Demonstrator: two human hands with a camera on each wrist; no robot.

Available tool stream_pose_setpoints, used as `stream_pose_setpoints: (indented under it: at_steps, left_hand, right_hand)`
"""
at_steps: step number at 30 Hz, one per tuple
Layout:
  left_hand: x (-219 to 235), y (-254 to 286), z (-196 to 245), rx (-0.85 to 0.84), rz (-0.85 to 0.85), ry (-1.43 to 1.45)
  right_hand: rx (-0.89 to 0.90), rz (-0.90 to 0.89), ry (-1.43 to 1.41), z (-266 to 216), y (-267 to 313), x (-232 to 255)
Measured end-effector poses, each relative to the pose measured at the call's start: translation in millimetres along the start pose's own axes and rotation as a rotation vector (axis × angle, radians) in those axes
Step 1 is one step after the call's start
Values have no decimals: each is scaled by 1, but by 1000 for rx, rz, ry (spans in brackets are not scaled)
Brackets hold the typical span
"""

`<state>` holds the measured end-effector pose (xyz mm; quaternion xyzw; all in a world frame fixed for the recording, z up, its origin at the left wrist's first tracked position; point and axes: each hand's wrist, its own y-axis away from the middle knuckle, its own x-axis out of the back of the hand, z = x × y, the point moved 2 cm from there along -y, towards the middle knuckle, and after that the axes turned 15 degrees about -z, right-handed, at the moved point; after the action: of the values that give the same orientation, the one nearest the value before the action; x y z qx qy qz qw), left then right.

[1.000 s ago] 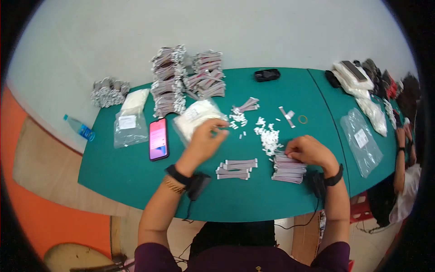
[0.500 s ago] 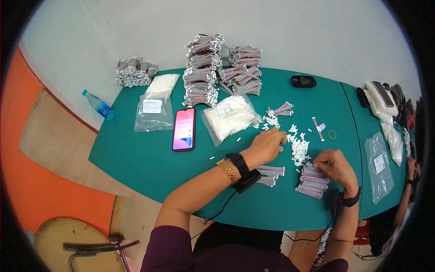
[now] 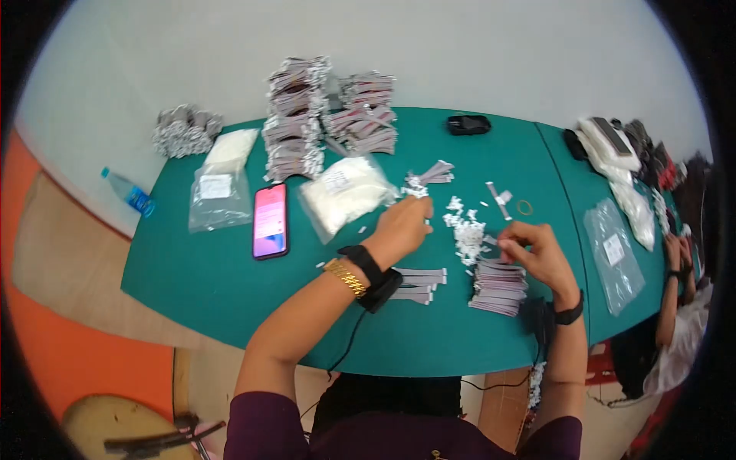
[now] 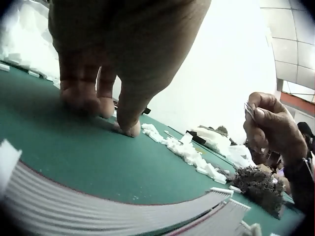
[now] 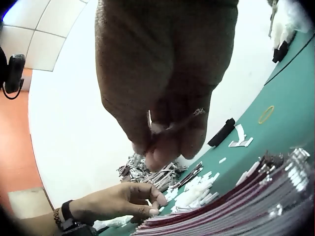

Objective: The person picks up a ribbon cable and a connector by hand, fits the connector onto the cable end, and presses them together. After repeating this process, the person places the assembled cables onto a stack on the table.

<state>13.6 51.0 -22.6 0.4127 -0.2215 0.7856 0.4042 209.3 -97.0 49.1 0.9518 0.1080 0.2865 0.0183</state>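
In the head view my left hand (image 3: 400, 230) reaches to the small pile of white connectors (image 3: 415, 185), its fingers loosely bent. The left wrist view shows its thumb and fingertips down at the green table, with no held thing discernible. My right hand (image 3: 537, 253) is above the near end of a stack of flat grey cables (image 3: 498, 287). Between its thumb and fingers it pinches a short flat cable (image 5: 179, 126), whose small end (image 4: 250, 110) also shows in the left wrist view. A few loose cables (image 3: 418, 284) lie between the hands.
A larger connector heap (image 3: 469, 238) lies between the hands. Beyond are a filled bag (image 3: 349, 192), a phone (image 3: 270, 222) and tall cable bundles (image 3: 295, 123). A rubber band (image 3: 524, 207) and an empty bag (image 3: 615, 253) lie right; another person's arms (image 3: 673, 268) show at far right.
The head view has shifted back and forth. My left hand has moved right from beside the filled bag to the small connector pile. My right hand has lifted a little off the stack with a cable.
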Motion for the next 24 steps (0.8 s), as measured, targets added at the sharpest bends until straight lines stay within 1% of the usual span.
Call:
stream_pose_setpoints:
  at_steps: [1,2,3,4,6,7,10,12,13,16,17,20,24]
  left_hand:
    - [0,-1,-1,-2,18,20]
    - [0,-3,0,16,-8,39]
    - [2,-3,0,41,-30,52]
    - [4,-2,-1,70,-50,64]
    - [2,-4,-3,48,-31,56]
    - [2,-5,-4,51,-34,55]
    - [1,-7,-7,94,-44,49]
    - [0,-9,-10,82,-39,60]
    - [1,-10,-7,104,-54,40]
    - [7,-7,1,100,-102,78]
    - [7,-7,0,80,-83,67]
    - [14,-4,10,36,-42,72]
    - [10,3,19,6,-194,587]
  right_hand:
    - [27,10,-10,1,0,-2]
    - [58,14,-20,4,1,-3]
    - [96,-6,29,8,2,-2]
    - [89,-31,86,8,3,0]
    - [69,-83,195,8,7,3]
    - [64,-82,201,8,9,3]
    - [46,-158,228,13,10,6]
    - [102,-143,250,14,12,5]
    - [129,-129,264,15,13,6]
    - [93,-154,273,21,14,7]
    - [99,-163,256,18,15,8]
    - [93,-117,220,18,15,8]
    - [57,-160,59,13,15,9]
